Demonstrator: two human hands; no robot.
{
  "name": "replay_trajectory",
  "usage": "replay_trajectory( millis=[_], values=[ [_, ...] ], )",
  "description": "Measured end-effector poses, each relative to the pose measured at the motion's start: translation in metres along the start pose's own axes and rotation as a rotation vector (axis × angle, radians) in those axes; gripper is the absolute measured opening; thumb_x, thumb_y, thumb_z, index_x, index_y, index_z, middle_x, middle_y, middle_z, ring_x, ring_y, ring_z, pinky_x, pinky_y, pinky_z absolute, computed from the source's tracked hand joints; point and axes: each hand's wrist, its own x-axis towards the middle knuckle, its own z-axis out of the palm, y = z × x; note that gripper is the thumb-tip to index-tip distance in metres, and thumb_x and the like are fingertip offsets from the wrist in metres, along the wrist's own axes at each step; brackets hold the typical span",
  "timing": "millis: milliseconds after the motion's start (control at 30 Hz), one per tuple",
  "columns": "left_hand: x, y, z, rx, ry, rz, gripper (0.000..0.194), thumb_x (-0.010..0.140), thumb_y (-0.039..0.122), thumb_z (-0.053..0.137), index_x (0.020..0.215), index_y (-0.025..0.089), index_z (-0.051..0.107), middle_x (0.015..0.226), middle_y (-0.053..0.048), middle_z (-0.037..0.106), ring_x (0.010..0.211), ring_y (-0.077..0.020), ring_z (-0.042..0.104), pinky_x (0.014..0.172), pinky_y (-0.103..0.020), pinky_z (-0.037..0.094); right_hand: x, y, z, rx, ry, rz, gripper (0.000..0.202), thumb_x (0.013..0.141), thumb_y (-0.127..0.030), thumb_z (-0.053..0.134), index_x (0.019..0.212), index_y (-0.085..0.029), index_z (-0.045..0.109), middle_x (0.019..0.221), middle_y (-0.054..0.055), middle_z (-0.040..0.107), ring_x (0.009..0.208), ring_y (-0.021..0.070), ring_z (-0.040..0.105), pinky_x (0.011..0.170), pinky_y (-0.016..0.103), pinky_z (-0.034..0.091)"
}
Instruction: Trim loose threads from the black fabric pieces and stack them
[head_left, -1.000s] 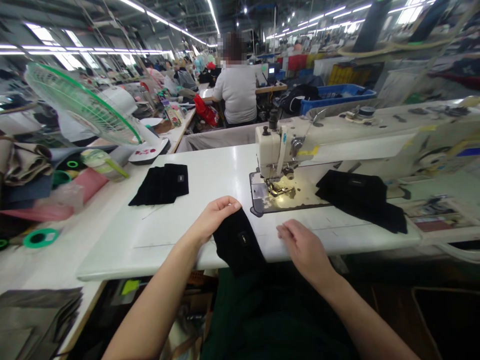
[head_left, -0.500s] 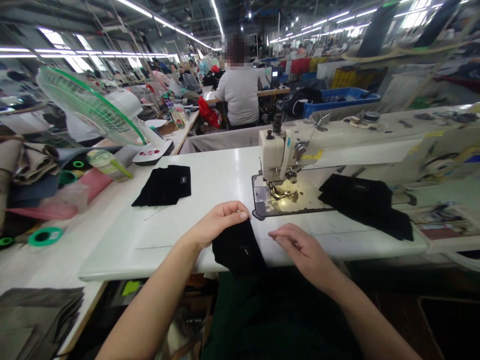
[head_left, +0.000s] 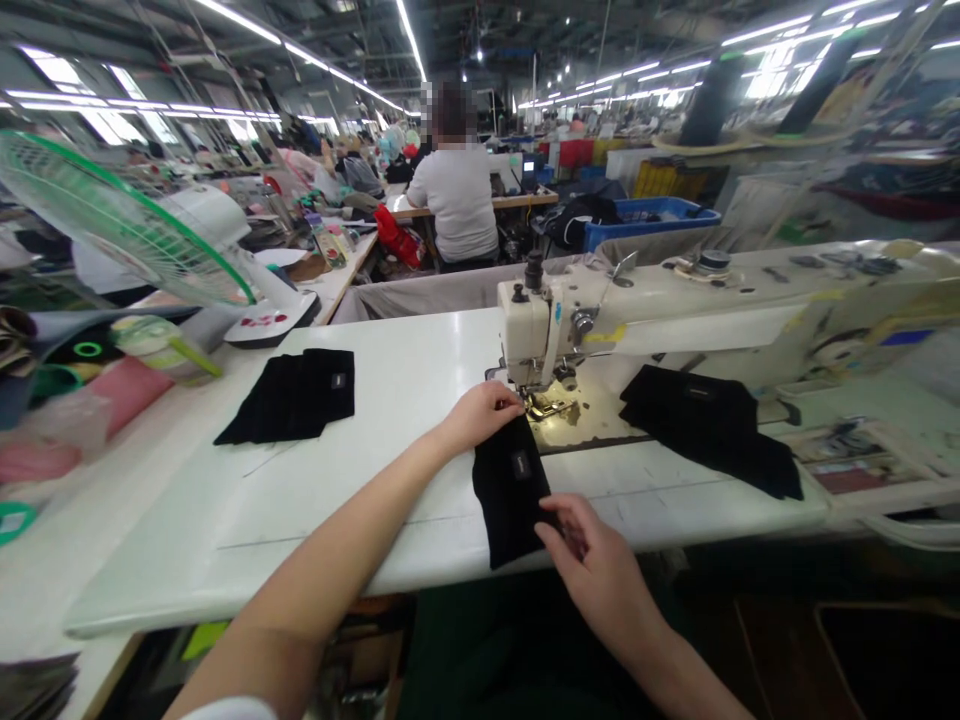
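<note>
The person's left hand (head_left: 480, 415) and right hand (head_left: 586, 560) are both bare, as are the wrists, the long left forearm (head_left: 330, 545) and the right forearm (head_left: 675, 655). Near the left elbow, at the bottom edge of the view, shows the curved hem of a white fabric sleeve (head_left: 231, 709). A very dark green cloth garment (head_left: 469, 650) covers the lower body, its folds fading almost to black; nails are too small to make out.

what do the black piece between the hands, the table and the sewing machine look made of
Black piece: fabric, matte, with soft, uneven edges.
Table: perhaps laminate; smooth, pale, faintly reflective.
Sewing machine: probably painted metal, cream, with shiny bare fittings.
</note>
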Motion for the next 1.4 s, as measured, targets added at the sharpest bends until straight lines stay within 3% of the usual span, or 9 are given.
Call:
replay_trajectory(
  millis=[67,200,333,500,800,1133,1400],
  values=[
    [-0.004,0.001,0.006,0.059,0.054,0.031,0.009,0.078,0.024,0.068,0.084,0.021,0.075,0.088,-0.006,0.067,0.087,-0.0221,0.059,0.086,-0.036,0.045,-0.001,-0.002,-0.002,-0.014,-0.046,0.003,0.022,0.088,-0.038,0.057,0.100,-0.023,0.066,0.077,0.001,0.064,0.067,0.0162,0.060,0.065,0.026,0.050],
    [-0.022,0.002,0.009,0.284,0.070,0.198,0.018,0.088,0.021,0.058,0.098,0.021,0.073,0.098,-0.009,0.063,0.095,-0.0242,0.057,0.090,-0.040,0.045,-0.004,0.000,-0.009,-0.043,-0.129,-0.013,0.040,0.082,-0.025,0.062,0.123,-0.024,0.060,0.077,-0.001,0.063,0.061,0.0141,0.058,0.058,0.023,0.050],
    [-0.034,-0.001,0.009,0.436,0.003,0.330,0.024,0.092,0.021,0.052,0.108,0.019,0.070,0.102,-0.011,0.061,0.097,-0.0244,0.056,0.088,-0.040,0.048,-0.004,0.008,-0.014,-0.157,-0.107,-0.312,0.034,0.091,-0.016,0.047,0.121,-0.023,0.061,0.096,0.006,0.066,0.080,0.0171,0.065,0.072,0.027,0.054],
    [-0.033,-0.003,0.009,0.428,-0.005,0.355,0.024,0.093,0.022,0.052,0.112,0.018,0.067,0.107,-0.011,0.061,0.099,-0.0241,0.055,0.090,-0.041,0.049,-0.004,0.014,-0.017,-0.411,-0.061,-0.531,0.041,0.092,-0.009,0.040,0.126,-0.021,0.060,0.098,0.009,0.064,0.074,0.0163,0.066,0.061,0.025,0.053],
    [-0.025,-0.002,0.007,0.424,-0.010,0.378,0.022,0.092,0.020,0.052,0.107,0.014,0.068,0.107,-0.013,0.063,0.100,-0.0243,0.056,0.092,-0.040,0.048,-0.001,0.021,-0.012,-0.476,0.023,-0.612,0.025,0.095,-0.013,0.046,0.111,-0.016,0.063,0.097,0.011,0.068,0.077,0.0194,0.068,0.065,0.028,0.054],
    [-0.025,-0.005,0.009,0.455,0.017,0.382,0.022,0.093,0.019,0.054,0.109,0.015,0.067,0.107,-0.010,0.063,0.099,-0.0224,0.055,0.091,-0.040,0.050,0.000,0.026,-0.008,-0.463,0.107,-0.667,0.029,0.091,-0.007,0.045,0.113,-0.018,0.061,0.112,0.012,0.066,0.086,0.0200,0.069,0.067,0.029,0.055],
    [-0.025,-0.005,0.010,0.469,0.032,0.386,0.021,0.092,0.019,0.054,0.108,0.013,0.067,0.106,-0.011,0.064,0.098,-0.0224,0.055,0.090,-0.040,0.051,0.000,0.024,-0.009,-0.444,0.137,-0.693,0.030,0.089,-0.005,0.044,0.110,-0.016,0.062,0.111,0.012,0.068,0.084,0.0189,0.069,0.070,0.028,0.057]
  ],
)
